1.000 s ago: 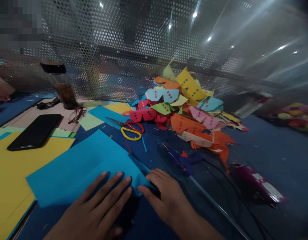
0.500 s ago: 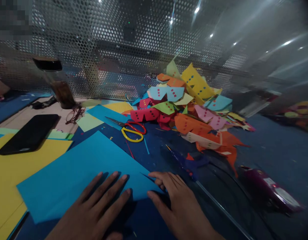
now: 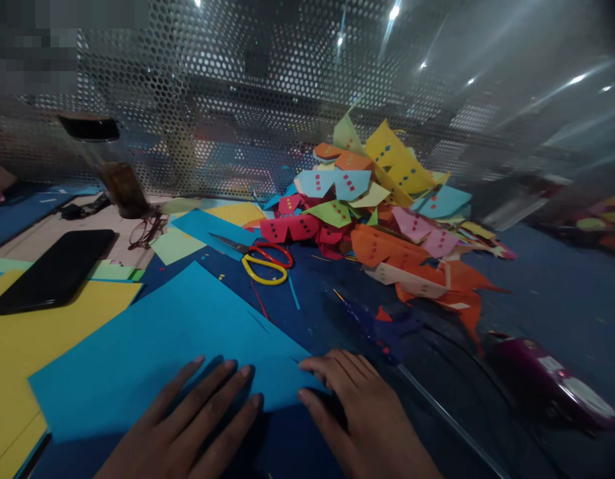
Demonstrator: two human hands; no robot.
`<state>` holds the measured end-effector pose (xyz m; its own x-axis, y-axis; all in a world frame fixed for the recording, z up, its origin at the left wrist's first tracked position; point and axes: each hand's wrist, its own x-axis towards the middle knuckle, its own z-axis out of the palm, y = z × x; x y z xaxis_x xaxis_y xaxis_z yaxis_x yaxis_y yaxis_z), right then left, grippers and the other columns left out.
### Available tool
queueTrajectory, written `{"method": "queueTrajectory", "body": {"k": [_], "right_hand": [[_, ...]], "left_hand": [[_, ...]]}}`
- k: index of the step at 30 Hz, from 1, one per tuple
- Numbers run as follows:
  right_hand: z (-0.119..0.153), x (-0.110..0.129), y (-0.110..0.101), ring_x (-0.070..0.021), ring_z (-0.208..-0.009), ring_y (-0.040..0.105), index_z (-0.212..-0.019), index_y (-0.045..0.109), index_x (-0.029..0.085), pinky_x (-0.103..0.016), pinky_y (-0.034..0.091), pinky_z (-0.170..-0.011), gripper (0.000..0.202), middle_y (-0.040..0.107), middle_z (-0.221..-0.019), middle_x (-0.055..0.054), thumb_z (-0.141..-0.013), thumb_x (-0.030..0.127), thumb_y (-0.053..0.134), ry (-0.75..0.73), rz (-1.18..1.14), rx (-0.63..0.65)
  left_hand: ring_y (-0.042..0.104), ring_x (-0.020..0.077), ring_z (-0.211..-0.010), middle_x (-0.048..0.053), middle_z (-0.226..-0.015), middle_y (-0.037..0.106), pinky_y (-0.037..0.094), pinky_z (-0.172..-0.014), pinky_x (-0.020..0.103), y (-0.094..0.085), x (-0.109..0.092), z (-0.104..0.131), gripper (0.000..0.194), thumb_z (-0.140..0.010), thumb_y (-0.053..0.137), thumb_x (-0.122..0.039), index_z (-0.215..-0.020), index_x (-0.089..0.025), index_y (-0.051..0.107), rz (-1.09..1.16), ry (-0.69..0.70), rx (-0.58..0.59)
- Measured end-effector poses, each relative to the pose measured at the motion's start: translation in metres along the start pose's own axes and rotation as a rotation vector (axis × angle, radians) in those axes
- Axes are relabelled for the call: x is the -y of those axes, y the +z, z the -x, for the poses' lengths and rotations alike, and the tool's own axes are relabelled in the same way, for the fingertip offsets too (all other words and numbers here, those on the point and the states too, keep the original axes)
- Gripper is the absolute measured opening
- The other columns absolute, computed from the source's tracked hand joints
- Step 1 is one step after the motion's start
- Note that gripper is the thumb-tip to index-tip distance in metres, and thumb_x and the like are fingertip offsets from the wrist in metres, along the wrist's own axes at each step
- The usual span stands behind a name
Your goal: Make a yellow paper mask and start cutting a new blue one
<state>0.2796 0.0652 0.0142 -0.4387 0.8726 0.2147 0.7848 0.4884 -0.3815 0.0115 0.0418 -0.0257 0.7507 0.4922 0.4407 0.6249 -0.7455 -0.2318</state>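
Observation:
A large sheet of blue paper (image 3: 162, 339) lies at an angle on the dark blue table in front of me. My left hand (image 3: 197, 412) rests flat on its lower part, fingers spread. At the paper's right end is my right hand (image 3: 357, 406), fingers curled and thumb bent, close over the corner. A thin dark tip shows at its forefinger, but what the fingers hold is mostly hidden. Thin dark lines show on the paper near that hand. Beyond the sheet lie scissors (image 3: 264, 263) with one red and one yellow handle.
A black phone (image 3: 52, 269) lies on yellow paper (image 3: 10, 352) at left, near glasses (image 3: 146, 229) and a bottle of dark liquid (image 3: 120, 179). A heap of cut coloured paper shapes (image 3: 371, 239) rises behind. At right are a blue glue gun (image 3: 381, 329) and a purple device (image 3: 556, 379).
My right hand has shifted slightly, and less of the dark tip shows at its fingers. A thin line now shows further up the blue paper. The view has tilted a little.

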Motion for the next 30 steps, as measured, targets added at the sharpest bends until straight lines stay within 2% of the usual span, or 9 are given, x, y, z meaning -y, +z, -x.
{"method": "queueTrajectory", "body": {"k": [7, 14, 20, 24, 30], "right_hand": [[0.001, -0.001, -0.001, -0.0228, -0.088, 0.068, -0.108, 0.063, 0.024, -0.039, 0.053, -0.076, 0.017, 0.071, -0.097, -0.003, -0.092, 0.022, 0.061, -0.022, 0.009, -0.002], [-0.001, -0.001, -0.003, -0.0232, -0.089, 0.068, -0.109, 0.062, 0.025, -0.039, 0.052, -0.077, 0.016, 0.071, -0.098, -0.004, -0.093, 0.024, 0.060, -0.004, 0.046, 0.008], [0.000, -0.003, -0.004, -0.0238, -0.089, 0.067, -0.110, 0.061, 0.025, -0.040, 0.053, -0.076, 0.016, 0.071, -0.100, -0.005, -0.094, 0.027, 0.058, -0.007, 0.061, -0.007], [0.001, -0.004, -0.004, -0.0239, -0.089, 0.067, -0.111, 0.061, 0.025, -0.041, 0.054, -0.075, 0.017, 0.070, -0.100, -0.004, -0.094, 0.026, 0.058, -0.005, 0.069, -0.019], [0.002, -0.006, -0.003, -0.0239, -0.088, 0.068, -0.111, 0.060, 0.024, -0.041, 0.056, -0.075, 0.017, 0.070, -0.100, -0.005, -0.095, 0.028, 0.057, 0.005, 0.085, -0.014]], "left_hand": [[0.036, 0.0262, -0.143, 0.004, -0.141, 0.061, 0.003, -0.125, 0.048, -0.001, 0.001, -0.003, 0.054, -0.096, 0.049, -0.055, -0.139, -0.025, 0.056, -0.006, -0.015, 0.030], [0.039, 0.0232, -0.142, 0.002, -0.145, 0.058, 0.011, -0.124, 0.040, -0.002, 0.001, -0.003, 0.055, -0.096, 0.046, -0.058, -0.140, -0.027, 0.056, -0.006, -0.056, 0.023], [0.038, 0.0220, -0.142, 0.002, -0.139, 0.063, 0.009, -0.124, 0.039, -0.006, 0.004, -0.009, 0.053, -0.096, 0.046, -0.057, -0.136, -0.025, 0.059, -0.017, -0.050, 0.019], [0.037, 0.0227, -0.142, 0.005, -0.136, 0.065, 0.007, -0.124, 0.040, -0.009, 0.007, -0.013, 0.058, -0.094, 0.046, -0.061, -0.134, -0.022, 0.061, -0.023, -0.028, 0.023], [0.036, 0.0217, -0.144, 0.003, -0.141, 0.062, 0.008, -0.124, 0.037, -0.010, 0.007, -0.015, 0.068, -0.090, 0.042, -0.071, -0.138, -0.024, 0.058, -0.026, -0.052, 0.036]]}}
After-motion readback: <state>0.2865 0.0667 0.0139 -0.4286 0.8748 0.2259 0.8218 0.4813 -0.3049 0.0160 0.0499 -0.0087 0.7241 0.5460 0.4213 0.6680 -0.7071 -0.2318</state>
